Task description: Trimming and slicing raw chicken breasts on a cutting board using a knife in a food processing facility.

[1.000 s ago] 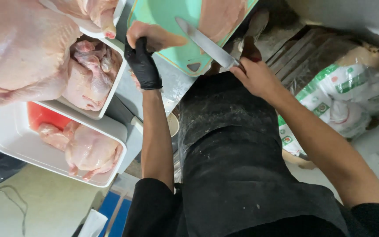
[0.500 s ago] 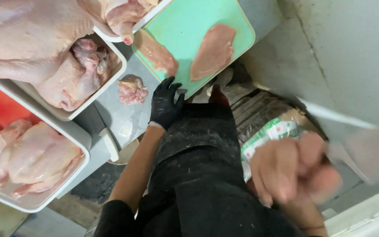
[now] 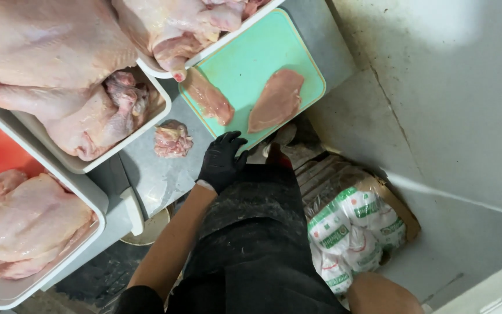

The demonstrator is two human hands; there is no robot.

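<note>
Head view. Left hand (image 3: 221, 161), black-gloved, fingers spread and open, nothing gripped; fingertips resting at or just over the near edge of the green cutting board (image 3: 245, 64). Whether the palm bears on the steel counter (image 3: 152, 174) or hovers above it: cannot tell.

Right hand: not in view; only part of the right forearm (image 3: 382, 293) visible at the bottom edge, well apart from the left hand. State of that hand: cannot tell from this view.

Just beyond the gloved fingertips: two raw chicken fillets on the board, one (image 3: 277, 99) ahead and slightly right of the fingers, the other (image 3: 209, 99) ahead and slightly left. Small lump of raw trimmings (image 3: 171, 139) on the counter, just left of the glove, apart from it. White tray of whole chickens (image 3: 146, 125) farther left; a second tray (image 3: 222, 40) overlapping the far corner of the board, one leg overhanging its rim.

Likely hazards, judged from this layout:
- Board near the counter edge: downward pressure from the fingertips on that edge could tip or slide it.
- Wet glove and wet meat: a slipping grip on either fillet.
- Overhanging leg: a drip or a drop onto the board.
- Open carton of bagged poultry (image 3: 350, 227) on the floor, right of the apron (image 3: 262, 244): anything sliding off could land there.
</note>
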